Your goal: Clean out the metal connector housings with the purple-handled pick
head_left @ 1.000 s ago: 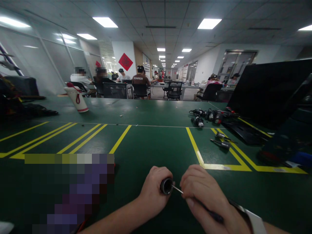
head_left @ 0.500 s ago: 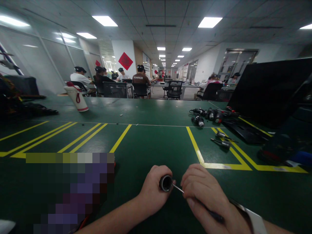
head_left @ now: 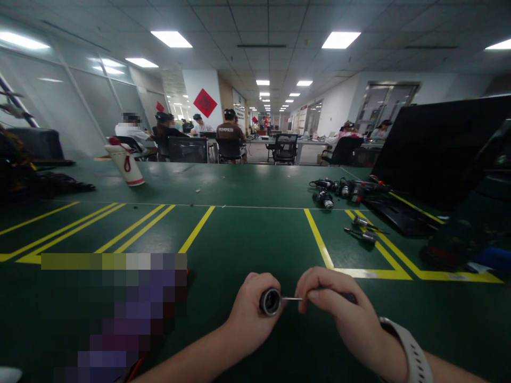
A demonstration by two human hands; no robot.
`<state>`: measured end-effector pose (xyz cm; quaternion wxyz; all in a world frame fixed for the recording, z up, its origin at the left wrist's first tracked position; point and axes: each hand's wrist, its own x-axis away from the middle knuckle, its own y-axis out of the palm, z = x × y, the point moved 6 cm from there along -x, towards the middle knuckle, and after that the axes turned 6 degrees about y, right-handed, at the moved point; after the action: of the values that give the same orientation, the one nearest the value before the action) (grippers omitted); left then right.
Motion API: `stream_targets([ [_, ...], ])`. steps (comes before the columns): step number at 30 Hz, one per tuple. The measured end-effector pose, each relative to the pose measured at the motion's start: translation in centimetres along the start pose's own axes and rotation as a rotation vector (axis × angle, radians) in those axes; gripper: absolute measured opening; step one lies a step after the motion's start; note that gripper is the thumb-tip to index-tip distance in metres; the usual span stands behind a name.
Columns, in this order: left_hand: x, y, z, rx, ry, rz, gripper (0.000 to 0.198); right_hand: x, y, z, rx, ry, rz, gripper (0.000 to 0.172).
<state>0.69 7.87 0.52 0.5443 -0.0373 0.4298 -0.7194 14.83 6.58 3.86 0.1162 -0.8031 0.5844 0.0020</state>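
Green counter [head_left: 255, 239] below: your left grip [head_left: 249, 314] clenches a black cylinder [head_left: 270, 301], mouth toward you; your right grip [head_left: 339, 314] pinches a screwdriver [head_left: 290, 299], level, tip at that mouth.

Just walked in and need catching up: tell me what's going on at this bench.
A person at the green table grips a small black cylinder in the left hand. The right hand holds a thin screwdriver level, its metal tip at the cylinder's open end. Other small tools lie untouched farther right, and a white cup stands far left.
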Motion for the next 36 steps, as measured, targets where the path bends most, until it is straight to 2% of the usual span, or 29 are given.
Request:
stream_targets([
  [5,-0.2,-0.2,-0.2,0.017,-0.022,0.007,0.019,-0.1,0.0,0.7,-0.140,0.020,0.039,0.019],
  [14,-0.3,0.1,0.3,-0.021,-0.026,-0.032,0.015,1.2,0.9,-3.2,0.256,-0.325,-0.035,0.019],
  [16,-0.3,0.1,0.3,-0.024,-0.023,-0.038,0.015,1.2,0.9,-3.5,0.279,-0.351,-0.053,0.018],
  [20,-0.2,0.7,0.6,-0.005,0.047,-0.095,0.017,0.3,0.3,-2.1,0.163,-0.169,-0.060,0.016],
  [25,-0.1,0.8,0.8,0.011,0.078,-0.117,0.016,-0.7,-0.1,0.0,-0.180,0.033,-0.051,0.015],
  [30,-0.2,0.5,0.8,0.022,0.043,-0.110,0.017,-1.0,-0.2,0.8,-0.317,0.063,0.001,0.016],
  [36,-0.2,0.4,0.8,0.036,0.031,-0.113,0.016,-0.7,-0.3,0.3,-0.240,-0.010,-0.002,0.017],
])
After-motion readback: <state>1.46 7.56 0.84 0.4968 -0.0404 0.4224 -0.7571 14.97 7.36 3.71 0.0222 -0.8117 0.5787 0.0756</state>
